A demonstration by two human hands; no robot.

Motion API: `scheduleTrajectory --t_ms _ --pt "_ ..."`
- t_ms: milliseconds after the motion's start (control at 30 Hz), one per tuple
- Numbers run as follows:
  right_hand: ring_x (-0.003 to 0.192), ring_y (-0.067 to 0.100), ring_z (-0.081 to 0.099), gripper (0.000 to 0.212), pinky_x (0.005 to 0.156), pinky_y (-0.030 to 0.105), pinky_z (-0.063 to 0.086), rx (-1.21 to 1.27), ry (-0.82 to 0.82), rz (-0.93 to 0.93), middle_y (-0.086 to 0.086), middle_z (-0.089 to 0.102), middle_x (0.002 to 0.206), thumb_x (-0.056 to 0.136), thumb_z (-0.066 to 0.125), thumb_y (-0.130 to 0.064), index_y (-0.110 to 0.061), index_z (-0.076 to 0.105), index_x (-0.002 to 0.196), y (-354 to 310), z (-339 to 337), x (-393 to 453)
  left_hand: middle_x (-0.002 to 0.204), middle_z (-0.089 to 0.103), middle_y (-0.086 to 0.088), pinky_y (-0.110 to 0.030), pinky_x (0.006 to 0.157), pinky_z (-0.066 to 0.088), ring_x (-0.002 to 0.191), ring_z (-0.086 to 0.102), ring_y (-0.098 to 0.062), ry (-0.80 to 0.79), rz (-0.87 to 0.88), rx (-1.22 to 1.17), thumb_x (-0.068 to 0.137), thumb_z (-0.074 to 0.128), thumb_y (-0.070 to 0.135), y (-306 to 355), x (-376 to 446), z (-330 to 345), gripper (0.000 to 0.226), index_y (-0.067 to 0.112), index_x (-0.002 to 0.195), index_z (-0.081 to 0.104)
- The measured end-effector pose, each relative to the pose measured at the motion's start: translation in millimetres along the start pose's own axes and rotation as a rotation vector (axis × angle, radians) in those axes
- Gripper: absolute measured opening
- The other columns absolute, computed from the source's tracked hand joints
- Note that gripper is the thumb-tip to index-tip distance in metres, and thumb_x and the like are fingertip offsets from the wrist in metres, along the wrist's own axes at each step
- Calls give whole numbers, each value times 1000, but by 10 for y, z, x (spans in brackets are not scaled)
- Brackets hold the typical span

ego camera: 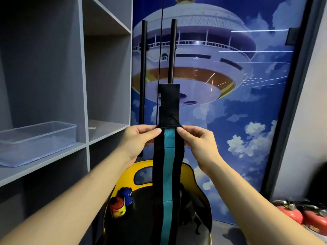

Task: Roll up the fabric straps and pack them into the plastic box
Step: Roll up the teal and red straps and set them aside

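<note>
Both hands — left hand (139,138), right hand (198,140) — pinch strap (169,156) edges; strap hangs vertical, black tab up.

The plastic box (38,142) sits on a shelf (53,157) at left. The strap (169,156) hangs between both hands, before the chair (187,200) carrying two rolled straps (122,200).

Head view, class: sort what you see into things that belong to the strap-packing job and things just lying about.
Job: black and teal strap, left hand, right hand, plastic box, two rolled straps.
Lying about: yellow chair, fire extinguishers, door handles.
</note>
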State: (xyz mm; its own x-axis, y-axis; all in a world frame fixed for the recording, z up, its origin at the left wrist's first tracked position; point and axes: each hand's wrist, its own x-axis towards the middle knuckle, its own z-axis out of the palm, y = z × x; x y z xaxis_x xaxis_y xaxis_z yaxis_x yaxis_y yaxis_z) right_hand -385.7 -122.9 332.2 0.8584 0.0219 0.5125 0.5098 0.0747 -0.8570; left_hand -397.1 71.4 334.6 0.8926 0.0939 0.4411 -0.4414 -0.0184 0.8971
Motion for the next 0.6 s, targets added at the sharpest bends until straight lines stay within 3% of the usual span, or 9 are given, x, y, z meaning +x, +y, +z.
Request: scheduleTrajectory --t_ms 133,200,333,467,600 --pt "78 14 72 13 66 19 51 62 4 -80 7 78 90 90 73 -17 -8 77 99 -174 -22 -76 96 76 -15 -38 79 48 85 67 -24 -36 32 -127 79 81 18 122 -19 4 27 6 103 77" --pt "73 11 69 11 63 18 50 98 17 -111 5 76 86 90 73 -14 -6 77 97 -221 -17 -80 91 74 -16 -34 73 48 79 66 -23 -73 47 -207 71 81 20 158 -20 37 37 2 102 75" --pt "75 13 68 10 66 21 52 125 35 -90 7 76 86 89 74 -14 -7 77 95 -94 17 -15 86 75 -9 -26 67 53 73 69 -16 -93 9 -289 70 73 23 35 28 78 35 3 99 73" --pt "82 18 71 14 73 29 57 76 42 39 12 77 93 89 75 -17 -6 77 97 440 58 28 88 76 -9 -29 72 52 75 69 -17 -44 -112 -216 78 76 16 -508 114 7 17 10 94 76" --pt "81 16 72 14 78 32 58 -40 13 222 8 78 91 88 77 -23 -10 77 95 1251 85 4 94 78 -6 -30 75 51 85 70 -20 30 -278 -60 85 78 17 -1318 125 -99 14 15 99 79"
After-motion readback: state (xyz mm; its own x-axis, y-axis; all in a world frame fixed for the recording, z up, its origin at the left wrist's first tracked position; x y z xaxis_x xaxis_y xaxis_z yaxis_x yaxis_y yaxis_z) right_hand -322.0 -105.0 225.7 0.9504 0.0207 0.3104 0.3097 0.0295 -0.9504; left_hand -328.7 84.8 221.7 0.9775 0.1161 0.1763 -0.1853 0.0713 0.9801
